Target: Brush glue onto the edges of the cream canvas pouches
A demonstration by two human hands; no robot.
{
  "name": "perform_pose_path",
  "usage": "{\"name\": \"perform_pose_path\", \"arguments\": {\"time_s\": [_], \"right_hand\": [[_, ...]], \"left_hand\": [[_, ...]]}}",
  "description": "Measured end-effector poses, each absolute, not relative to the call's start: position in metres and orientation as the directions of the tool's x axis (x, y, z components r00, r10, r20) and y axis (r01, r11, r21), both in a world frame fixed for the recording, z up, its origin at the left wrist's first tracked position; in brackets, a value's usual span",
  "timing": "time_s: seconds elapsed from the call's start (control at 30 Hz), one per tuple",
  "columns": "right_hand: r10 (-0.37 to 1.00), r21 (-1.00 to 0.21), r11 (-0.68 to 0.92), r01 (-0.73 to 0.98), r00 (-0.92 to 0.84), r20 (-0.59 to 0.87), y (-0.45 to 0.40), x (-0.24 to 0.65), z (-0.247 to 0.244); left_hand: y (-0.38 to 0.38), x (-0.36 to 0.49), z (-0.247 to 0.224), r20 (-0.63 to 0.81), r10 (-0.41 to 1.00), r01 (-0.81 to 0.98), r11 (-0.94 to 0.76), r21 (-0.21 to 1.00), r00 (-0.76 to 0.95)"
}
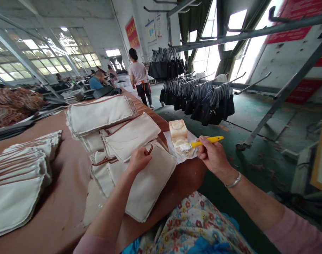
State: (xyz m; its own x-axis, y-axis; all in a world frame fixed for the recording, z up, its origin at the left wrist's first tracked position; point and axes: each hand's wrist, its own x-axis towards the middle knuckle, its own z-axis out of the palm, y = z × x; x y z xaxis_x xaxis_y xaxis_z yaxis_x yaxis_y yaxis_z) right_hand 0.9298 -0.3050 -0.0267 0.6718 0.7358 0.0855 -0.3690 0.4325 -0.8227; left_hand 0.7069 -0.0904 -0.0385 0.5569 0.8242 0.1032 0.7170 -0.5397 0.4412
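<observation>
My right hand (212, 155) is closed round the yellow handle of a paintbrush (207, 141). Its bristles, smeared white, rest by the mouth of a whitish, crusted plastic container (178, 129) lying on a white sheet (174, 151) at the table's edge. My left hand (140, 159) is pinched over a cream fabric piece (150, 180), and a small brown strip (150, 150) sticks up from its fingers. Around that hand lie more cream pieces with brown edging, in an overlapping heap (131, 135) and a higher stack (101, 114).
Another fanned stack of cream pieces (15, 190) lies on the left of the brown-covered table (68, 197). Black bags (198, 100) hang from a metal rack (269, 84) beyond the table's right edge. A person (140, 76) stands farther back; others sit behind.
</observation>
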Motion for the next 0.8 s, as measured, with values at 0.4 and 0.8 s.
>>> {"name": "perform_pose_path", "arguments": {"time_s": [0.4, 0.8], "right_hand": [[0.787, -0.875, 0.398, -0.275, 0.593, 0.172, -0.274, 0.911, 0.016], [0.787, -0.927, 0.374, -0.019, 0.535, 0.306, -0.251, 0.9, 0.021]], "left_hand": [[-0.145, 0.69, -0.043, 0.324, 0.696, 0.351, -0.641, 0.682, 0.641], [-0.178, 0.688, -0.043, 0.415, 0.679, 0.331, -0.69, 0.644, 0.606]]}}
